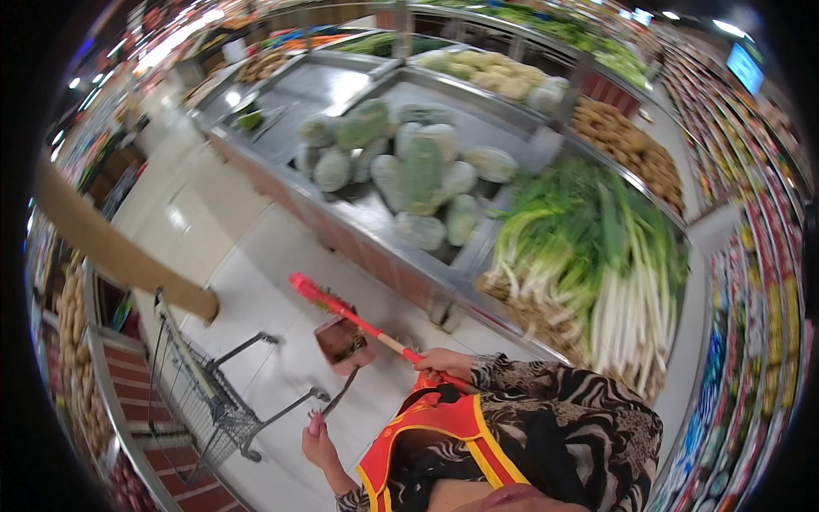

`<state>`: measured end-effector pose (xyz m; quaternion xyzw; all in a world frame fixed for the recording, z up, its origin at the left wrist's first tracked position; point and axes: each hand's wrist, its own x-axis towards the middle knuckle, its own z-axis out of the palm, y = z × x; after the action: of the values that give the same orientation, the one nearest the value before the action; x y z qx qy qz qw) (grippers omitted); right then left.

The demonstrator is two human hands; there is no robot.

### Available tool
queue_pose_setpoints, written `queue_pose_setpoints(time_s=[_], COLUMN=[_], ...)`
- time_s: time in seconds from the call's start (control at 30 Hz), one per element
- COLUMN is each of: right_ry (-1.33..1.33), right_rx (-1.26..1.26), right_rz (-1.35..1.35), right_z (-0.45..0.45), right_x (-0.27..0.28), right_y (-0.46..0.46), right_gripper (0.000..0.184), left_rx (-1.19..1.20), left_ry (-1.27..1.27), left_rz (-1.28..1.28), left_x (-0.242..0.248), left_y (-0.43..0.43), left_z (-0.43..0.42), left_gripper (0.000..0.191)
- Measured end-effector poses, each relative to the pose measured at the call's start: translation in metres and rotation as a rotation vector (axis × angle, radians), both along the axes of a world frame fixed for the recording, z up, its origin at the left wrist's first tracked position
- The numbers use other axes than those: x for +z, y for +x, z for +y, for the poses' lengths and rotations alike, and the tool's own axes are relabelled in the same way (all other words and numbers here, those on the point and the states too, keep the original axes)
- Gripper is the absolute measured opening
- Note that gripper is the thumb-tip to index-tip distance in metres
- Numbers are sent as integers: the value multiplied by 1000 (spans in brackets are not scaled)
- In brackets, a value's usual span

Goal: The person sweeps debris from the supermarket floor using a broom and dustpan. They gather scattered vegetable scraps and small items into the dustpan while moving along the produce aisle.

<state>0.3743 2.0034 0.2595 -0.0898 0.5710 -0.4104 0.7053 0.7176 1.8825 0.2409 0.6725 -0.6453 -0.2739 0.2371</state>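
My right hand (pixel 445 363) grips the red handle of a broom (pixel 333 306), whose red head is raised to the upper left with green scraps among its bristles. Lower down, my left hand (pixel 318 441) holds the upper end of a long-handled dustpan (pixel 344 345). Its pinkish pan is over the floor near the broom and has plant scraps inside. Whether the pan touches the floor, I cannot tell. The broom's handle end is hidden by my hand and sleeve.
A metal shopping cart (pixel 211 397) stands left of the dustpan, near a tan column (pixel 128 256). Ahead runs a metal produce counter (pixel 307 192) with winter melons (pixel 422 173) and long green onions (pixel 595 275). Packed shelves (pixel 736 333) line the right.
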Motion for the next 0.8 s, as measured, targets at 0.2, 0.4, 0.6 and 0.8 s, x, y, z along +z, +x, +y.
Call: queue_pose_setpoints(time_s=[0.2, 0.4, 0.6, 0.8], right_ry=[88, 82, 47, 54], right_rx=[59, 117, 181, 207], right_rz=[-69, -150, -156, -133], right_z=[-141, -263, -390, -518], right_x=[-35, -23, -19, -43], right_y=[-38, -67, -84, -76], right_gripper=[11, 9, 12, 12], left_rx=[74, 155, 222, 224], left_ry=[35, 105, 139, 145], left_rz=[-170, -203, -239, -224], left_x=[-15, 18, 10, -27], left_y=[-29, -65, -94, -93], left_z=[-113, -197, -301, -426], left_gripper=[33, 36, 33, 32])
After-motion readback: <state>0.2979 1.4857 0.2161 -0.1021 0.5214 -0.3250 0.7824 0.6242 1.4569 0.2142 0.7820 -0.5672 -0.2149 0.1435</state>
